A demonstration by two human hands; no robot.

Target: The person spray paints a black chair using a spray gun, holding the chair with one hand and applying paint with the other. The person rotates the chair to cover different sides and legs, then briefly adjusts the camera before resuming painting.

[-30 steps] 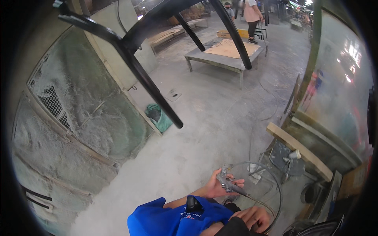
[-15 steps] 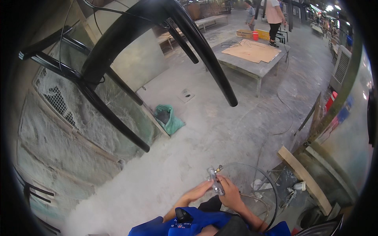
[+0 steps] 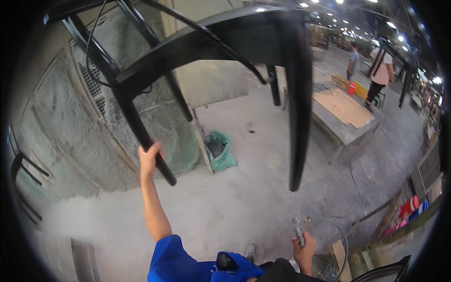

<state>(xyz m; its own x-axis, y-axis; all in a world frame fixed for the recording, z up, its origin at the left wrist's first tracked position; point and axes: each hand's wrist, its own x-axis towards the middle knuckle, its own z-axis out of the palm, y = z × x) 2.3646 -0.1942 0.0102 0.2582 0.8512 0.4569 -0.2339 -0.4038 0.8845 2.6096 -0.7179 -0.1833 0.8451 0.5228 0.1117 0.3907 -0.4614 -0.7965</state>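
A glossy black wooden chair [image 3: 211,44] hangs in front of me at the upper left, its legs pointing down. My left hand [image 3: 149,160] reaches up and has its fingers wrapped round one chair leg [image 3: 136,124], a little above the lower end. Low on the right, my right hand [image 3: 304,251] grips a metal spray gun [image 3: 298,228], its head pointing away from me. A grey hose [image 3: 342,231] loops from the gun down past my right forearm. Whether a finger lies on the trigger cannot be made out.
A dusty booth wall with a grille [image 3: 91,84] stands on the left. Beside its end sits an open green sack [image 3: 225,157]. A low table [image 3: 345,134] with a cardboard sheet [image 3: 345,105] stands at the far right. Two people are beyond it. More black chair parts [image 3: 19,171] hang at the far left.
My left hand has left the spray gun and risen to the chair leg. My right hand has moved right with the gun. The chair looks larger and its seat turned as my view swung.
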